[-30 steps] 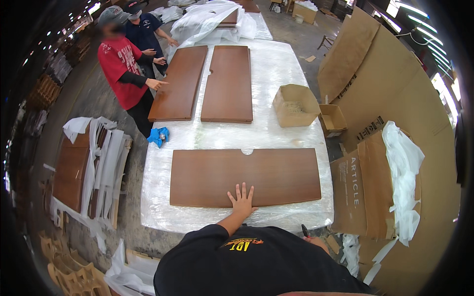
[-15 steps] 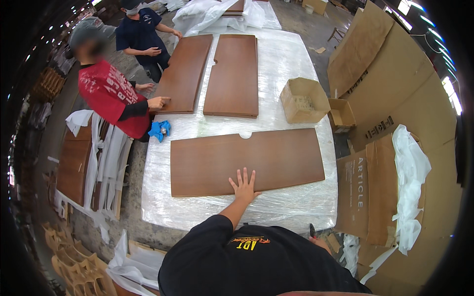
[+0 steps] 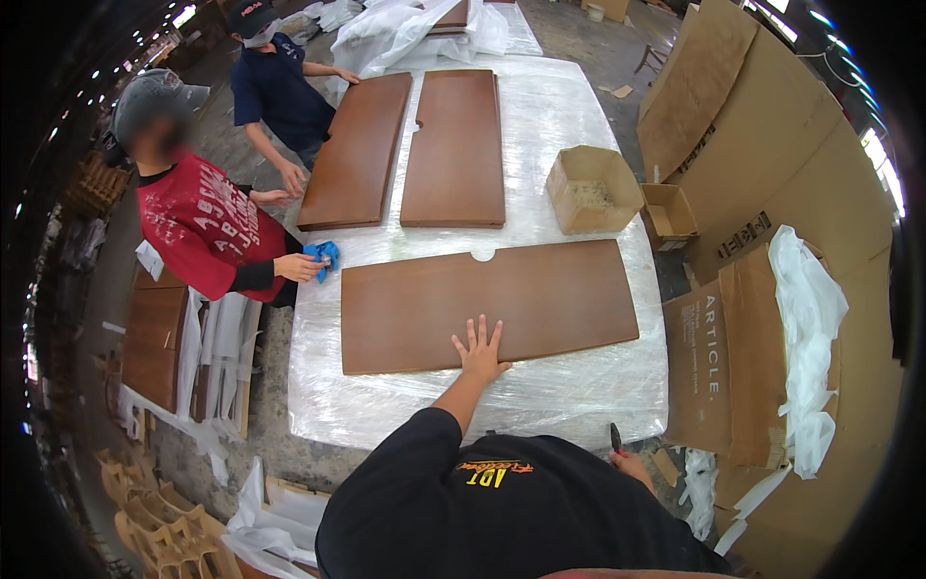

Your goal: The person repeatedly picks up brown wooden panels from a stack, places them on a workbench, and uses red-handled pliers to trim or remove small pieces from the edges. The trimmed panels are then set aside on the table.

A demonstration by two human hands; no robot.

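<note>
At the far left, stacked brown panels (image 3: 154, 343) lean beside the counter (image 3: 569, 386), with loose white plastic sheeting (image 3: 217, 333) draped over them. A co-worker in a red shirt (image 3: 203, 227) stands at the counter's left edge, one hand on a blue cloth (image 3: 323, 258) lying on the plastic wrap. Behind, a second co-worker in a dark blue shirt (image 3: 280, 92) rests a hand at the edge of the left far panel (image 3: 357, 150); a second far panel (image 3: 455, 145) lies just beside it, the two apart by a narrow gap.

The near brown wooden panel (image 3: 502, 299) lies flat across the plastic-covered counter, its long side running left to right, a small half-round notch in its far edge. The left hand (image 3: 479, 352) lies flat on the panel's near edge, fingers spread wide, grip fully open and holding nothing, only pressing on the wood.

Further right, the right hand (image 3: 632, 465) hangs low beside the body, below the counter's near edge, its grip closed around a small dark tool (image 3: 615, 436) whose tip points up. An open cardboard box (image 3: 590, 188) stands on the counter's right side, a smaller open box (image 3: 670, 214) just beside it. Large flattened cardboard sheets (image 3: 772, 164) lie at the far right, with white plastic wrap (image 3: 805, 338) trailing over them.
</note>
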